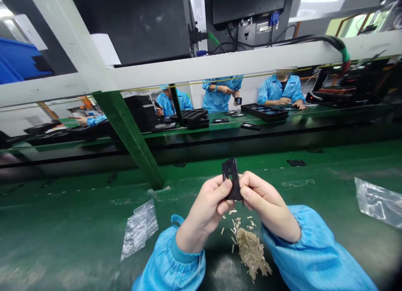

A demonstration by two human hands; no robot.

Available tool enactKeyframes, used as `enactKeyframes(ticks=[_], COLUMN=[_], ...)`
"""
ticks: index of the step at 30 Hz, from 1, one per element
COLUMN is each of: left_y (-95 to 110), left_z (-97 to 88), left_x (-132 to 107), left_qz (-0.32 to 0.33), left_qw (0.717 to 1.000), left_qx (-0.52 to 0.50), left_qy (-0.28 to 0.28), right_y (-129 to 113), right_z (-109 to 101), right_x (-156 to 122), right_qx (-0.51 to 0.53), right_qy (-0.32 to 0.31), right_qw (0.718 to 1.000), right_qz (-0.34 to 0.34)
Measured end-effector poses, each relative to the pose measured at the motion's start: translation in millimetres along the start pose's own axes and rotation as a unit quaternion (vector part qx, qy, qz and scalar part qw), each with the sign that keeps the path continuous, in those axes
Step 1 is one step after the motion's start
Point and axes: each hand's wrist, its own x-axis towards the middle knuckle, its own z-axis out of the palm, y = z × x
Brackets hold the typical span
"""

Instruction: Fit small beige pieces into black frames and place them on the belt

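My left hand [211,199] grips a thin black plastic housing [231,172] with cut-outs, holding it tilted upright above the green bench. The thumb lies across its face. At the housing's right edge, my right hand [259,194] is closed in a pinch against it. Whether a small part sits between those right fingertips is hidden. Below both hands lies a pile of small beige strips [251,251], with several loose ones scattered towards the housing.
A clear plastic bag [140,228] lies to the left and another bag [378,201] at the right. A green post [128,140] rises from the bench [78,224]. Behind, co-workers in blue sit and stand around a black tray [265,112] and several black devices.
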Motion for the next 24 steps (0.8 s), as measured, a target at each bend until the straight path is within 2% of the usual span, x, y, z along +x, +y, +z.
enactKeyframes(ticks=[10,24], left_y=[1,1], left_z=[3.7,14.8], left_x=[-3,-8], left_qz=[0.004,0.004], left_qw=[0.999,0.996], left_qx=[-0.029,-0.072], left_qy=[0.014,0.054], right_y=[3,3], right_z=[-1,4], right_x=[0,1], right_qx=[-0.008,-0.151], right_qy=[-0.005,0.002], right_qw=[1.0,0.981], right_qz=[-0.023,-0.122])
